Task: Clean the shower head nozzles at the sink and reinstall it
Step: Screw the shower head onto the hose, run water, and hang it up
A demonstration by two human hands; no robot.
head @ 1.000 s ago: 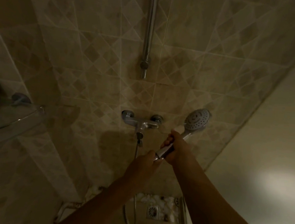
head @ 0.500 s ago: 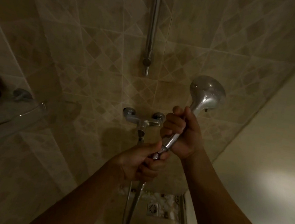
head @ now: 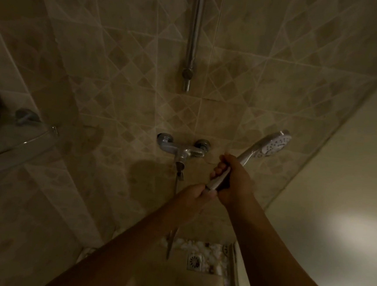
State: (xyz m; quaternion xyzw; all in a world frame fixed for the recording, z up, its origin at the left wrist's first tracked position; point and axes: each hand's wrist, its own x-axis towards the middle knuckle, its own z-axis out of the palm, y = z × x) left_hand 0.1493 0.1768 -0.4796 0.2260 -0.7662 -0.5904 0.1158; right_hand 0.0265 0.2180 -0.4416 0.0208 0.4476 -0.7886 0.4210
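The right hand's fingers (head: pixel 220 168) are curled tight around the chrome handle of the shower head (head: pixel 271 146), which angles up and to the right with its nozzle face turned partly toward the camera. Just below, the left hand's fingers (head: pixel 209 193) are pinched on the base of that handle, where the hose (head: pixel 170 244) appears to join it; the joint itself is hidden under the left hand (head: pixel 189 202). The right hand (head: pixel 234 183) sits just above, the two nearly touching. Beyond them are the mixer tap (head: pixel 182 150) and the wall rail (head: pixel 193 40), which has nothing hanging on it. No sink is in view. This looks like work at the hose coupling, but whether it is loosening before cleaning or tightening afterwards cannot be told. Either way the head is not yet back on the rail.
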